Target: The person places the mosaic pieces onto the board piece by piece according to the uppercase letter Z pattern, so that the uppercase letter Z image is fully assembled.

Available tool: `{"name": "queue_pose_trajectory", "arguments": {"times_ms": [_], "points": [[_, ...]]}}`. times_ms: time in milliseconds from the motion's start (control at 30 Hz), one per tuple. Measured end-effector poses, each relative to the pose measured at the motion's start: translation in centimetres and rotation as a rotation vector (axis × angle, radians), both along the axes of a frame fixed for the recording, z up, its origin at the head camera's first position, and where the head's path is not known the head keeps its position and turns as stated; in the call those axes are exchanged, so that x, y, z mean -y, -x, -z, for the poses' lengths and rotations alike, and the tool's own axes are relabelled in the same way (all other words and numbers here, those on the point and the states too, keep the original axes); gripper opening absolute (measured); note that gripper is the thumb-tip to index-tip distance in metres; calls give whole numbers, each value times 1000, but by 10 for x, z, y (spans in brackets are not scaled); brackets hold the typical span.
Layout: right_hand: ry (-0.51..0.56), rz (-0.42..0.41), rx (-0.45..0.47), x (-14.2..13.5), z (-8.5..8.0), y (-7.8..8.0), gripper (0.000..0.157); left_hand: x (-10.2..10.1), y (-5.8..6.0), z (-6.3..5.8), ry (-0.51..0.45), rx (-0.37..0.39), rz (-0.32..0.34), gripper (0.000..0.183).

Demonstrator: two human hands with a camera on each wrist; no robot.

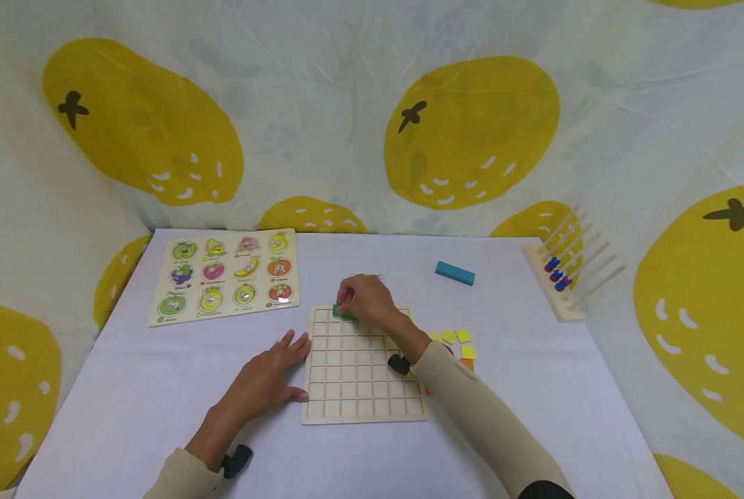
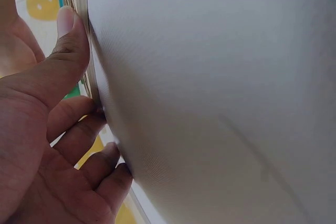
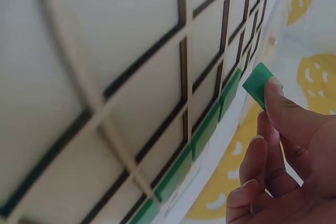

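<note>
A wooden grid board (image 1: 350, 375) lies flat on the white table. My left hand (image 1: 271, 376) rests along the board's left edge, thumb and fingers spread and touching its side. At the far row, my right hand (image 1: 368, 299) pinches a small green square tile (image 3: 257, 83) between thumb and fingertips. The right wrist view has this tile raised just off the grid, near the outer edge. Several green tiles (image 3: 176, 174) sit in cells of that edge row. From the head view, the right hand hides part of the far row.
Yellow square tiles (image 1: 463, 336) and orange tiles (image 1: 467, 363) lie right of the board, partly behind the right forearm. A blue block (image 1: 455, 272) rests farther back. The fruit puzzle board (image 1: 228, 281) is at back left; a pegged wooden stand (image 1: 565, 308) stands at right.
</note>
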State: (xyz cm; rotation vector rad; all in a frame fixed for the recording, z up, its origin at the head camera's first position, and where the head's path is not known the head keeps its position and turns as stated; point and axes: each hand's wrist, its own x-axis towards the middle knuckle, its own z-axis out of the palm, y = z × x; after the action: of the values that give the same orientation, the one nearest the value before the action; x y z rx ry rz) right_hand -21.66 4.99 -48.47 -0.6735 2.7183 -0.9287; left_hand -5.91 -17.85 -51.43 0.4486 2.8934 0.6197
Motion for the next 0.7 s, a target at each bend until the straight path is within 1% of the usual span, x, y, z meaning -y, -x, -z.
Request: {"name": "queue_pose_trajectory", "arguments": {"times_ms": [233,567,700], "points": [[-46,36,11,14,4,-1,20,0,-1,-1,-7,-9,-1,105],[-140,3,-18,18,8,-6,12,-2,-1,-4,-4,17,-16,106],[-149,0,-21,17,8,-7,9,-2,0,-4,0,22,-18,106]]}}
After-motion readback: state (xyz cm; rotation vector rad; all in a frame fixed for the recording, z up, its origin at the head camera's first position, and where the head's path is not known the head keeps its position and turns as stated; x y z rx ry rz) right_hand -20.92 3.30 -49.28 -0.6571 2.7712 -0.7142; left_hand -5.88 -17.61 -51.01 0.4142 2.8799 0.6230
